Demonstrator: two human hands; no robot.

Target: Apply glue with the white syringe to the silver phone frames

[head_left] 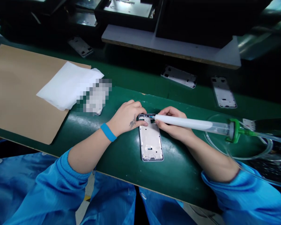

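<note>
Our right hand [172,123] gripped a glue syringe [189,122], its tip barely visible at the metal phone frame [150,140], which our left hand [127,118] held down, hiding the frame's top corner.

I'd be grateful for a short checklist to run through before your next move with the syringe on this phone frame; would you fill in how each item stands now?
1. The frame lies flat on the green mat: ok.
2. The left hand steadies the frame at its top end: ok.
3. The right hand has a firm hold on the syringe: ok.
4. The blue nozzle is in contact with the frame: cannot tell, as the fingers crowd the view.
5. The clear hose stays off the frame: ok.
6. Any dispensed bead on the frame is even: cannot tell, too small to see.
</note>
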